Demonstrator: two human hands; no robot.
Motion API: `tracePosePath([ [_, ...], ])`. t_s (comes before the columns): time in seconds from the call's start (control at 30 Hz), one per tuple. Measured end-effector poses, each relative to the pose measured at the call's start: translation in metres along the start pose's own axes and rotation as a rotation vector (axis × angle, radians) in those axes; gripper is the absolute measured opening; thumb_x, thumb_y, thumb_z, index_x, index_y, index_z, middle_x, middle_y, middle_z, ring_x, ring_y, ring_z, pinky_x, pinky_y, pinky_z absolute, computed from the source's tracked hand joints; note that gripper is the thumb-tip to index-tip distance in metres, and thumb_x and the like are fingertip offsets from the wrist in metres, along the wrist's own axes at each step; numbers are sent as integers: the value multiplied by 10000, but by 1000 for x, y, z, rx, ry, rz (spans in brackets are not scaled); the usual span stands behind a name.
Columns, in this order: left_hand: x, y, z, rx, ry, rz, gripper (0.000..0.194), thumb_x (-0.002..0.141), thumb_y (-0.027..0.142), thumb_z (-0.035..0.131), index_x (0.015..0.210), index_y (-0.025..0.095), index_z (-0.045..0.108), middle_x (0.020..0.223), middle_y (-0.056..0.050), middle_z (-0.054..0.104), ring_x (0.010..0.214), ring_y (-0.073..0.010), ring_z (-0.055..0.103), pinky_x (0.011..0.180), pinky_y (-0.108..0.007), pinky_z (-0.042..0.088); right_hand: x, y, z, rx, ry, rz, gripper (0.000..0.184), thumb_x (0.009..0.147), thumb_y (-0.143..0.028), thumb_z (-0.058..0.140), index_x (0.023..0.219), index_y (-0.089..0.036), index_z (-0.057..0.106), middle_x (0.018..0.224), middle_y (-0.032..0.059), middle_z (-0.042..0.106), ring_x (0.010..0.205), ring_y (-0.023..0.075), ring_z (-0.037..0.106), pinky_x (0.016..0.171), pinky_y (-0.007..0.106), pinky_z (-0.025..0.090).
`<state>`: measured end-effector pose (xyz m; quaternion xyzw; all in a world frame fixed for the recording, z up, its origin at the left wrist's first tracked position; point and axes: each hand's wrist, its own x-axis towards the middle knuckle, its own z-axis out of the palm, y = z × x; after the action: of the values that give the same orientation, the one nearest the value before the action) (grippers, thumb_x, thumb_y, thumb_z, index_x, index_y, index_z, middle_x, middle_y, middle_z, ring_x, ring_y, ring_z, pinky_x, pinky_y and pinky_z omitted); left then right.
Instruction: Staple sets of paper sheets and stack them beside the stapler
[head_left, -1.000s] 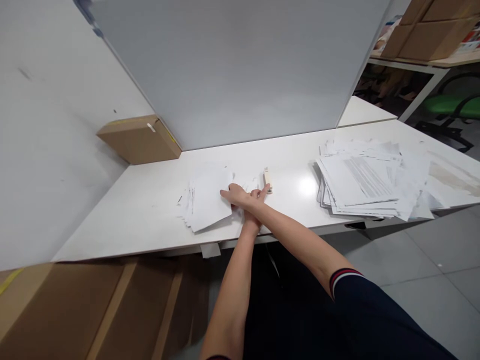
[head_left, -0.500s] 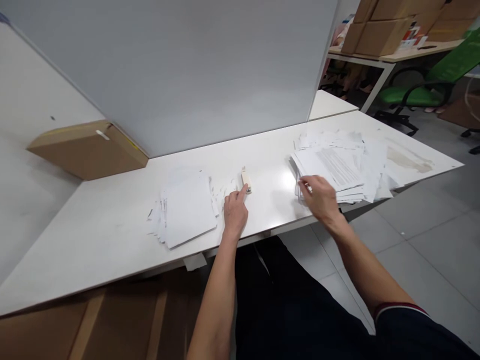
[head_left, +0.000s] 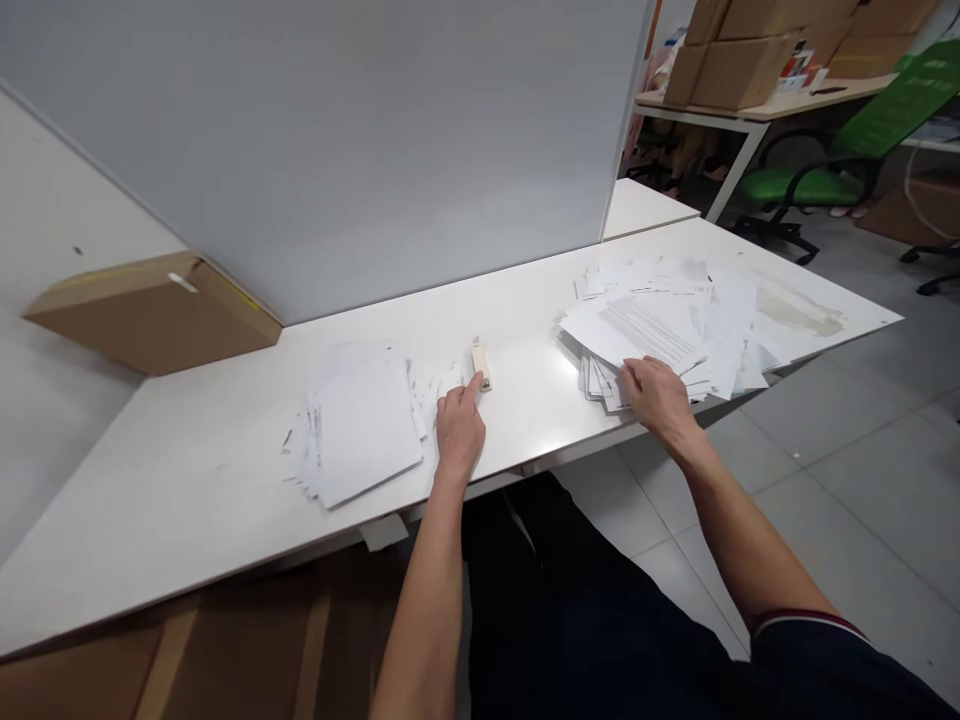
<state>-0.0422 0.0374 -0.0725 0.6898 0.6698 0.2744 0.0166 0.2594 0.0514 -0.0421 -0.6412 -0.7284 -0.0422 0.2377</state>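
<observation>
My left hand (head_left: 460, 430) lies on the white desk, its index finger stretched out and touching the near end of a small cream stapler (head_left: 481, 362). The other fingers rest on the desktop, gripping nothing. My right hand (head_left: 660, 398) pinches the near edge of a printed sheet of paper (head_left: 637, 328), which is tilted with its left corner raised over a messy pile of papers (head_left: 600, 383). Left of my left hand is another stack of papers (head_left: 367, 430), with a blank sheet on top and uneven edges.
A grey-white panel (head_left: 420, 150) stands along the desk's back edge. A cardboard box (head_left: 165, 310) leans in the left corner. Small paper scraps (head_left: 431, 390) lie beside the left stack. Beyond are a green chair (head_left: 810, 185) and a table with stacked cartons (head_left: 742, 72).
My right hand has moved slightly right along the pile's near edge, and the top sheet has turned and lifted at its left. My left hand stays by the stapler. The view has shifted a little.
</observation>
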Motion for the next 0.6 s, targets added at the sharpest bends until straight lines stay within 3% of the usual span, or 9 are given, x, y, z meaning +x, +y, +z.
tracePosePath([
  [0.13, -1, 0, -1, -132, 92, 25, 492, 862, 141, 361, 1340, 200, 462, 1067, -134, 588, 976, -250, 518, 884, -422, 434, 4, -12, -12, 65, 155, 27, 324, 908, -272, 365, 879, -128, 654, 818, 136, 681, 771, 251, 615, 673, 344, 448],
  [0.27, -5, 2, -4, -506, 157, -77, 402, 874, 323, 458, 1234, 174, 559, 974, -101, 644, 802, -179, 600, 773, -351, 498, 4, -41, -32, 516, 265, 130, 271, 866, -383, 503, 858, -173, 675, 779, 63, 690, 705, 192, 617, 638, 294, 453],
  [0.33, -7, 1, -7, -761, 83, -185, 430, 831, 424, 535, 1162, 160, 607, 926, -93, 671, 730, -161, 621, 719, -334, 518, 1, -56, -37, 808, 239, 224, 253, 803, -419, 591, 812, -182, 678, 761, 37, 683, 712, 185, 614, 637, 290, 464],
  [0.43, -6, -4, -12, -1110, -98, -291, 544, 757, 527, 603, 1139, 140, 622, 1012, -130, 679, 791, -185, 654, 755, -356, 528, -6, -75, -33, 1150, 123, 324, 261, 727, -443, 663, 754, -184, 655, 712, 16, 651, 689, 173, 593, 641, 298, 476],
  [0.53, -4, -7, -17, -1328, -204, -361, 717, 689, 618, 619, 1189, 106, 588, 1086, -169, 657, 939, -230, 642, 851, -376, 497, -15, -90, -19, 1334, -14, 439, 300, 681, -476, 688, 683, -193, 587, 639, 4, 598, 621, 159, 558, 600, 302, 480],
  [0.6, -4, -7, -20, -1386, -241, -409, 795, 668, 615, 642, 1271, 112, 516, 1018, -147, 677, 939, -228, 641, 846, -367, 492, -21, -99, -10, 1415, -102, 526, 339, 644, -495, 711, 660, -203, 539, 610, -3, 572, 589, 158, 544, 554, 299, 478],
])
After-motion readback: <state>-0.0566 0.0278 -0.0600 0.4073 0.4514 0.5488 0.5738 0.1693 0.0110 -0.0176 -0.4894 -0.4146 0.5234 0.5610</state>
